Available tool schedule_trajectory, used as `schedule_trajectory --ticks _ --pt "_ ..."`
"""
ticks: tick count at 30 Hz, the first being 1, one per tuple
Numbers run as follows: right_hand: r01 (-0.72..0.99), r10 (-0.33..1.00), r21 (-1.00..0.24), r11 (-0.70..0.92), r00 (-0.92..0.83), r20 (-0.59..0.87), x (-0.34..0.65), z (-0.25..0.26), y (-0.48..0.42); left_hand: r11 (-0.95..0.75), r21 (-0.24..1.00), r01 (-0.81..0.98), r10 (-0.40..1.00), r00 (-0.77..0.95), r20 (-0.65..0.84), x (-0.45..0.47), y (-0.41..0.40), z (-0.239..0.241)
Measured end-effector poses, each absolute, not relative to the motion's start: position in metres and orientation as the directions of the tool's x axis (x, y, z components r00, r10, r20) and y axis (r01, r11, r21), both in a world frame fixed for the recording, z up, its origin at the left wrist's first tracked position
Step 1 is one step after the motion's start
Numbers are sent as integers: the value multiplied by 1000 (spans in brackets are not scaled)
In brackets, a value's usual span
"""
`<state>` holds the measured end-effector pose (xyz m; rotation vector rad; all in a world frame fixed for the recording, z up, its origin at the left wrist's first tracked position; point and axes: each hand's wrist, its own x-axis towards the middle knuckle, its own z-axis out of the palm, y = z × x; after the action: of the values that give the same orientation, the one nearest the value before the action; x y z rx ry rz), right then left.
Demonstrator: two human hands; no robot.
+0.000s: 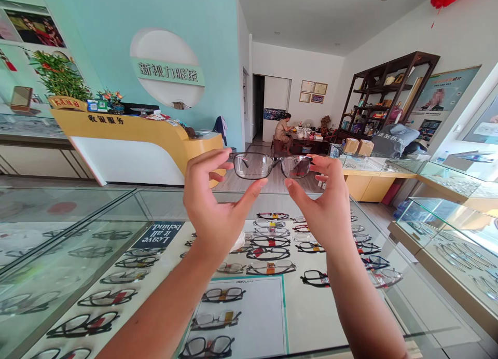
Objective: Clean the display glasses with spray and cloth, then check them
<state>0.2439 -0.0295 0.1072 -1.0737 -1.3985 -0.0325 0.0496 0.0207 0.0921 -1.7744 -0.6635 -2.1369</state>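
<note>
A pair of dark-rimmed eyeglasses (pixel 253 165) is held up level above the glass counter, its lenses facing me. My left hand (pixel 212 198) grips the left end of the frame, fingers behind and thumb below the left lens. On the other side, my right hand (pixel 321 195) pinches the right end in the same way. Small print shows on the lenses. Under my forearms, rows of eyeglasses (pixel 271 252) lie inside the glass display case (pixel 264 197), many with coloured tags.
A dark sign (pixel 157 235) and a white board (pixel 268 317) lie in the case. Beyond stands a yellow and white service desk (pixel 128 151) with a plant (pixel 58 73). More display cases (pixel 451 213) line the right. A person (pixel 284 133) sits at a table far back.
</note>
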Motion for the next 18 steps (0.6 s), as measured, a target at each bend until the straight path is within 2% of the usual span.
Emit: schedule_trajectory --ticks 7,18 --pt "429 686 -686 588 186 704 248 110 -22 -800 125 587 17 -186 982 49 14 93" --pt "423 720 -714 558 181 670 244 108 -21 -780 68 622 -56 -177 983 47 16 94"
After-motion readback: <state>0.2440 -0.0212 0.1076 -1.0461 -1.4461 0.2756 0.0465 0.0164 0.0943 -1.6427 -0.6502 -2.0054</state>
